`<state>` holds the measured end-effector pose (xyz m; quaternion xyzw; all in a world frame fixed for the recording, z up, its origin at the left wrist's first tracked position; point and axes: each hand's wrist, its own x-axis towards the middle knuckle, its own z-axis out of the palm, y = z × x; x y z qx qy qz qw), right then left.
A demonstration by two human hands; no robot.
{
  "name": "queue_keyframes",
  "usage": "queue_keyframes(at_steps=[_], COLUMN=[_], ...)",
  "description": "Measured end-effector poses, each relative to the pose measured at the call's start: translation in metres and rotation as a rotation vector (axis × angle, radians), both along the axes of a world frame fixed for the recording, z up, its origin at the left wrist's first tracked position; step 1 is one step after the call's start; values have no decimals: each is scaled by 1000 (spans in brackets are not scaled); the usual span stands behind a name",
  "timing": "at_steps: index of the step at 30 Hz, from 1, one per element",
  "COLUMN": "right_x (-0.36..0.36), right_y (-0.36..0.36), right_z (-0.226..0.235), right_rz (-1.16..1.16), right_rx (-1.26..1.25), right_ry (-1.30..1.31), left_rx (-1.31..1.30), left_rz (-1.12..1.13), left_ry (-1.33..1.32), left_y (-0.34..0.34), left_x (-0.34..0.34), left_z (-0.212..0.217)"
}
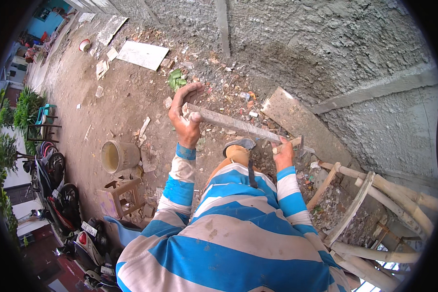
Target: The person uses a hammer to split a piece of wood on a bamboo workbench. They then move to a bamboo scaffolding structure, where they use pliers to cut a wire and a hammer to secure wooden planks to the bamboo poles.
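Observation:
A long grey, mortar-stained wooden batten (pixel 238 126) slants between my hands in front of my body. Its far left end rests in the crook between the thumb and palm of my left hand (pixel 185 119), whose fingers curve loosely above it. The fingers of my right hand (pixel 284 156) close round the wooden handle of a trowel (pixel 288 145). The trowel's thin metal blade stands edge-on beside that hand. Toward its right end the batten passes by my right fingers; whether they also grip it is hard to see.
A rough plastered wall (pixel 316 44) rises at the right, with a dusty board (pixel 301 121) at its foot. Bamboo scaffolding (pixel 394 194) stands at lower right. On the left are a bucket (pixel 120 156), a plastic stool (pixel 121 197) and parked motorcycles (pixel 68 204). Rubble litters the dirt floor.

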<state>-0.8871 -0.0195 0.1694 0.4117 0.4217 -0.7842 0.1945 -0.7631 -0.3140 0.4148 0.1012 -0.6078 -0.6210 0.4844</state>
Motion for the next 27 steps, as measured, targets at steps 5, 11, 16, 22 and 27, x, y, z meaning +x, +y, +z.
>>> queue_keyframes(at_steps=[5,11,16,22,27], right_x=[-24,-54,-82,-70,-52], right_y=[14,50,50,25,35], right_z=[-13,-32,-28,48,97], right_rz=[0,-87,-161,32,142], right_rx=[8,-29,-72,-127,-108], right_ry=[39,93,102,180,481], left_rx=[-440,-78,-455,-569,-757], left_rz=[-131,-448,-354,-645,-725], left_ry=[-304,-275,-560,-750,-348], left_y=[17,49,59,110,156], left_x=[8,-22,-34,-98,-150], left_z=[2,-7,-6,-5,-27])
